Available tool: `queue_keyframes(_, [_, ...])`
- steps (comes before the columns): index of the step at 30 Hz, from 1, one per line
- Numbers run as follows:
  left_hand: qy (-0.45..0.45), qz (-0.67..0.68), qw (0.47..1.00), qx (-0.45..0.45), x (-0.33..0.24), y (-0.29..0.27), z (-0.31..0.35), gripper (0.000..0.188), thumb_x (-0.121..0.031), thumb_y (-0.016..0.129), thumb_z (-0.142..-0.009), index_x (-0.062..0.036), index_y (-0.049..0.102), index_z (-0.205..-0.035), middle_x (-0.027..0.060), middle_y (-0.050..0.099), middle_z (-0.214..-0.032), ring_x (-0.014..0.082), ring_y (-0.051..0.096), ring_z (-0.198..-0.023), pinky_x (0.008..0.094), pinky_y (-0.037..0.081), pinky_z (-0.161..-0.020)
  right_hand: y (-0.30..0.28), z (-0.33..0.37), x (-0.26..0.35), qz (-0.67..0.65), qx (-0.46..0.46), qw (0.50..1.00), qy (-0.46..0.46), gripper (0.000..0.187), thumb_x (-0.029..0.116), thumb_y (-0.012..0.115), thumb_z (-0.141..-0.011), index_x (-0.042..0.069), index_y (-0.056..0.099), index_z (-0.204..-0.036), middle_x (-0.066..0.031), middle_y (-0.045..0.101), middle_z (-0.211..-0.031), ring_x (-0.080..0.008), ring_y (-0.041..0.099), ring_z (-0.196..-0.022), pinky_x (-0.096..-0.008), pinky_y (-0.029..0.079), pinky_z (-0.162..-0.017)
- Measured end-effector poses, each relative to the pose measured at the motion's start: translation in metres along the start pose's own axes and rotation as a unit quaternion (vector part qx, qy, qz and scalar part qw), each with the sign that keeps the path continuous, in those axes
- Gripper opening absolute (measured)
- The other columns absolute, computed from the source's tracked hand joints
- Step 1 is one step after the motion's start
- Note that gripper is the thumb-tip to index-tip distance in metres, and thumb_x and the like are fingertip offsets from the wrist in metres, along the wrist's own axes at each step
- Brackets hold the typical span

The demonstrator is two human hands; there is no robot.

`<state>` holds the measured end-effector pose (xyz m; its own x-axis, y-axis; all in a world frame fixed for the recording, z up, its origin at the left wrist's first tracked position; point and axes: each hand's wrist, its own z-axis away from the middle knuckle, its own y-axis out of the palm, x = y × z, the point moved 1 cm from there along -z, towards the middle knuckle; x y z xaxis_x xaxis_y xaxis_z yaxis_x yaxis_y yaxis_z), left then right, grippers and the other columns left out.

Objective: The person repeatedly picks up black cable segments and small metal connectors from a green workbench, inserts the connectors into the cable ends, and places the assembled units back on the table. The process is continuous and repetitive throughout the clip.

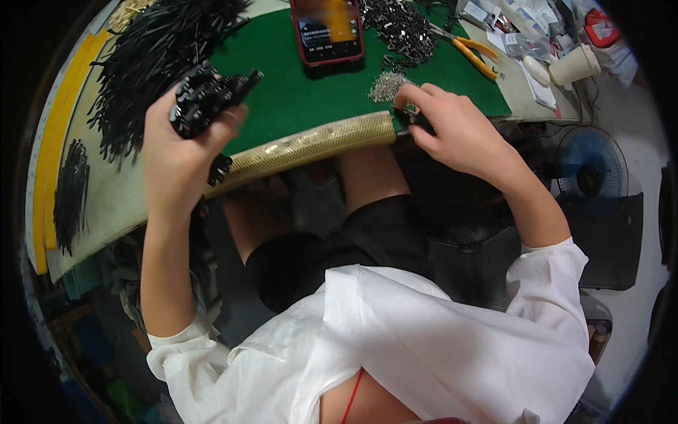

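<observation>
My left hand (168,159) is raised over the left part of the green mat (272,92), wrapped round a bunch of glossy black plastic pieces (201,106). Slight blur hides their exact shape. At the right end of a yellowish mesh-covered roll (311,147), my right hand (462,131) has thumb and fingers bent together round a small dark piece (421,120), too hidden to name. Just beyond those fingers lies a heap of tiny silvery metal parts (387,86). The roll runs along the table's near edge, above my lap.
A large pile of thin black strips (152,67) covers the far left, with a smaller bundle (70,194) nearer. Beyond the mat's middle stands a phone (328,35). Small black pieces (402,32), orange-handled pliers (473,55) and a pale cup (575,66) lie right. A fan (592,162) stands beside the table.
</observation>
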<state>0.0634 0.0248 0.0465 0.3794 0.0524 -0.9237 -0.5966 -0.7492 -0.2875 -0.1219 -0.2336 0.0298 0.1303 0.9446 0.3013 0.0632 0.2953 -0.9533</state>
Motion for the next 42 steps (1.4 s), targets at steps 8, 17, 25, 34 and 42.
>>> queue_keyframes(8, [-0.001, 0.051, 0.999, 0.006, -0.002, 0.003, 0.007, 0.014, -0.009, 0.077, -0.082, -0.0019, 0.067, -0.086, -0.0027, 0.061, -0.067, 0.0031, 0.051, -0.057, 0.0205, 0.037, -0.052, -0.002, -0.008, 0.0, 0.048, 0.021, 0.999, -0.014, 0.031, 0.012, 0.06, -0.085, 0.009, 0.059, -0.116, -0.0184, 0.064, -0.097, -0.0384, 0.065, -0.088, -0.0457, 0.053, -0.079])
queue_keyframes(17, [0.172, -0.049, 0.983, -0.038, -0.01, 0.022, 0.015, 0.018, -0.001, 0.075, -0.079, 0.0023, 0.064, -0.094, 0.0059, 0.068, -0.076, 0.0088, 0.062, -0.068, 0.0236, 0.05, -0.064, -0.017, -0.012, 0.061, -0.564, 0.089, 0.821, 0.02, 0.037, 0.017, 0.065, -0.092, 0.014, 0.057, -0.128, -0.0035, 0.055, -0.101, -0.0041, 0.055, -0.052, -0.0161, 0.04, -0.041])
queue_keyframes(25, [0.334, -0.149, 0.923, -0.117, -0.005, 0.034, 0.023, 0.029, 0.0, 0.074, -0.071, 0.0031, 0.068, -0.099, 0.0104, 0.067, -0.077, 0.0195, 0.064, -0.064, 0.0274, 0.049, -0.059, -0.002, -0.011, 0.099, -0.718, 0.088, 0.689, 0.044, 0.047, 0.021, 0.062, -0.089, 0.008, 0.049, -0.132, -0.0101, 0.057, -0.107, -0.0079, 0.053, -0.047, -0.0182, 0.038, -0.04])
queue_keyframes(34, [0.395, -0.162, 0.898, -0.106, -0.005, 0.034, 0.023, 0.036, -0.004, 0.078, -0.068, 0.0046, 0.068, -0.101, 0.01, 0.064, -0.07, 0.0207, 0.061, -0.057, 0.028, 0.045, -0.052, 0.003, -0.008, 0.099, -0.759, 0.116, 0.64, 0.029, 0.037, 0.019, 0.061, -0.096, 0.011, 0.05, -0.13, -0.0073, 0.057, -0.104, -0.0066, 0.056, -0.052, -0.0185, 0.038, -0.042])
queue_keyframes(42, [0.421, -0.208, 0.881, -0.065, -0.003, 0.026, 0.02, 0.031, 0.003, 0.07, -0.071, 0.0068, 0.067, -0.101, 0.0127, 0.065, -0.074, 0.0201, 0.058, -0.057, 0.0276, 0.043, -0.052, 0.008, -0.008, 0.102, -0.68, 0.058, 0.731, 0.026, 0.029, 0.018, 0.054, -0.1, 0.003, 0.043, -0.121, -0.0072, 0.062, -0.076, -0.0124, 0.056, -0.049, -0.0241, 0.041, -0.046])
